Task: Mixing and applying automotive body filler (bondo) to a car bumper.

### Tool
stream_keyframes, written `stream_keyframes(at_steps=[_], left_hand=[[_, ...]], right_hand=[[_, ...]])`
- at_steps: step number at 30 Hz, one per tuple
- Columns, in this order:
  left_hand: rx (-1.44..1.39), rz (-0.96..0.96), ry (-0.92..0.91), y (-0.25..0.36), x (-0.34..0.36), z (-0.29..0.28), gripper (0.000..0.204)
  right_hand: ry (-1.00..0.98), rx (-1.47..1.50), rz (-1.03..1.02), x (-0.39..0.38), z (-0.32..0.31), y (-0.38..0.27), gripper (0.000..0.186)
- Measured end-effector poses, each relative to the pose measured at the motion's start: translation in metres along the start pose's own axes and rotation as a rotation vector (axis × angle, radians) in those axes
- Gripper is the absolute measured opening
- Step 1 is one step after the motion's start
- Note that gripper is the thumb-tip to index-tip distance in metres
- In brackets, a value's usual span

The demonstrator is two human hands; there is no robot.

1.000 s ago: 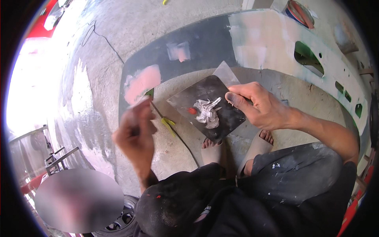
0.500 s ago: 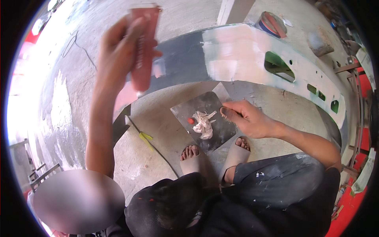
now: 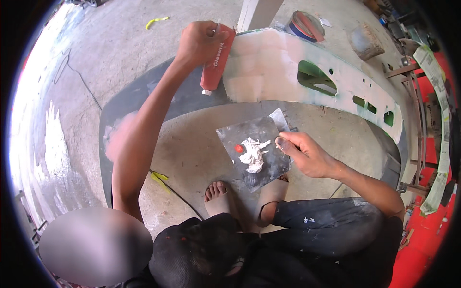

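At the left end of the curved panel, pink patch: partly behind the left forearm; the tube, which was close over this patch half a second ago, is now well to its right.
Left hand: over the panel's far edge, fingers closed round the upper end of the red tube, some of them hidden.
Red tube: just shifted rightward along the panel, tip down over the dark stretch beside the pale one; whether it touches cannot be told. This keeps it, I judge, away from the paste.
Red dab: on the near side of the panel, just left of the paste, as in the earlier frame.
White paste: a creased heap, unblended with the dab, also unchanged.
Dark plate: inside the panel's curve, carrying both.
Pale sheet: juts from behind the plate toward the panel.
Right hand: near side of the panel, thumb pinching the plate's right edge, fingers beneath mostly hidden, grip as before.
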State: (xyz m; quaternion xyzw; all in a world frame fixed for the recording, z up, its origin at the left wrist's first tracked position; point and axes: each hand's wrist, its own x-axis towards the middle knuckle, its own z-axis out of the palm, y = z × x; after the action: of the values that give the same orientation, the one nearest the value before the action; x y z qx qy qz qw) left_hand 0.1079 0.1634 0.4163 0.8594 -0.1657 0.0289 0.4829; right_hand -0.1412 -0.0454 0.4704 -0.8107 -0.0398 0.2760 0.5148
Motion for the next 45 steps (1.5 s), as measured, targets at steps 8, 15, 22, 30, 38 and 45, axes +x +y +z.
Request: stream_keyframes(at_steps=[8,15,22,30,38,45], left_hand=[[-0.277,-0.052,0.294,-0.01,-0.083,-0.075,0.024],[-0.502,-0.391,0.311,0.032,-0.266,-0.086,0.037],[-0.558,-0.273,0.335,0.106,-0.355,-0.089,0.021],[-1.546,-0.33,0.155,0.003,-0.377,0.01,0.021],[0.467,-0.111,0.96,0.028,-0.367,-0.154,0.044],[0.779,-0.843,0.569,-0.055,-0.48,-0.194,0.093]], right_hand=[[0.024,0.106,-0.017,0.016,-0.002,-0.014,0.034],[-0.064,0.102,-0.273,0.021,0.017,-0.052,0.031],[-0.511,0.097,-0.365,0.011,0.061,-0.112,0.034],[-0.685,0.052,-0.399,0.023,0.089,-0.129,0.029],[-0.515,0.197,-0.136,0.033,0.074,-0.124,0.024],[-0.369,0.31,-0.047,0.023,0.086,-0.122,0.021]])
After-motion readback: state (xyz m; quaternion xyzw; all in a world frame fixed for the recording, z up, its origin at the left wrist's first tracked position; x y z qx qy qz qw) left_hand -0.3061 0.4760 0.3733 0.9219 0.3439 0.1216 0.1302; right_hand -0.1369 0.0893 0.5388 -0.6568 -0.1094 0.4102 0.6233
